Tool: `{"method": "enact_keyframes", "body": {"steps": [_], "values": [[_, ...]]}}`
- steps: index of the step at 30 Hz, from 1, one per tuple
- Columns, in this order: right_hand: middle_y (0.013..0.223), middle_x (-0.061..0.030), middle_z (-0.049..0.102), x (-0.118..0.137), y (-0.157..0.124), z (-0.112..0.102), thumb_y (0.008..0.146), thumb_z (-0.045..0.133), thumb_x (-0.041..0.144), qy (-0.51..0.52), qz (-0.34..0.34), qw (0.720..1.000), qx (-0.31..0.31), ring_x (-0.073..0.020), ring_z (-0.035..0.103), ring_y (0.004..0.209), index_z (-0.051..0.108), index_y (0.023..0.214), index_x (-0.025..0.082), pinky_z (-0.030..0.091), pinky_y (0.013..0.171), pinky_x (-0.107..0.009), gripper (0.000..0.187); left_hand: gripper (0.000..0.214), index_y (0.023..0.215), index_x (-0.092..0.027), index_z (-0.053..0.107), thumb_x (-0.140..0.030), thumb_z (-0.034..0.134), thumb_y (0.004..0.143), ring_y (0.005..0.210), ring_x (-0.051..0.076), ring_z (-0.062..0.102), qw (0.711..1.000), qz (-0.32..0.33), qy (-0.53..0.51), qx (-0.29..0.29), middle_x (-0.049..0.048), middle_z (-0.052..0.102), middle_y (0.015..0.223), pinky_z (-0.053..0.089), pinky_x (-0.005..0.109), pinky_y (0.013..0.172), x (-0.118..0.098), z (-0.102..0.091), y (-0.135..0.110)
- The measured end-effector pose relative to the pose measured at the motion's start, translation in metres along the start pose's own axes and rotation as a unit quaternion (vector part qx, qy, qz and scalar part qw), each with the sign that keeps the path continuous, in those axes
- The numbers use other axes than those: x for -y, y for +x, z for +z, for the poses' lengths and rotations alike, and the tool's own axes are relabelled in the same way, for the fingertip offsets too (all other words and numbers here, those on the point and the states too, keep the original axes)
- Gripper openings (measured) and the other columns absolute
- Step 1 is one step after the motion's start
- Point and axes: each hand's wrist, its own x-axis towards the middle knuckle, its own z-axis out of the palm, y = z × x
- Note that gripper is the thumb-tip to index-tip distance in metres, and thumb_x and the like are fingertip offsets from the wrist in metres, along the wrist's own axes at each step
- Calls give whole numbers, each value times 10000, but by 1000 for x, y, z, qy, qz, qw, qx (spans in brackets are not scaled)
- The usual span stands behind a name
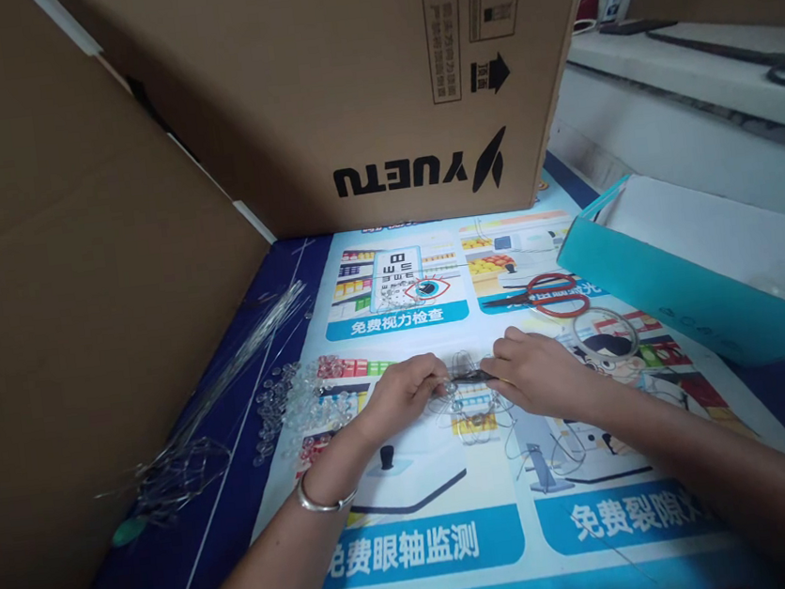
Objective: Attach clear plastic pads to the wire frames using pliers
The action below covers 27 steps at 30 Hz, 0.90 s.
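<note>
My left hand [407, 389] and my right hand [533, 373] meet over the printed poster mat [421, 542], fingers pinched. Between them they hold a small dark tool [469, 376] and thin bent wire [474, 418] with clear beads on it; which hand holds which I cannot make out. A silver bangle [321, 503] is on my left wrist. A heap of clear beads [299, 407] lies just left of my left hand. Red-handled scissors [541, 295] lie beyond my right hand, beside a clear ring-shaped object [606, 334].
A large cardboard box [355, 91] stands at the back and another cardboard wall [67, 303] rises on the left. A bundle of thin wires [226, 389] lies along the left edge. A teal paper bag [703, 278] lies on its side at the right.
</note>
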Motion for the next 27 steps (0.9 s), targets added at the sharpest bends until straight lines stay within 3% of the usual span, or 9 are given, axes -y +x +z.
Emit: {"method": "enact_keyframes", "body": {"steps": [16,27], "values": [[858,-100,562,2,0,0,901,349,342,-15,-3,1000,6,-226,436,898,602,980,189,349,747,-333,306,174,858,-184,550,-74,425,805,702,103,575,999,33,26,-3,-9,625,734,436,208,670,2,1,0],[880,-98,553,-4,-6,-1,881,395,370,7,7,1000,4,-228,431,918,586,1051,200,333,786,-346,307,140,830,-153,605,-177,468,852,677,99,575,997,-14,-75,-3,22,636,741,465,218,662,2,-2,2]]}}
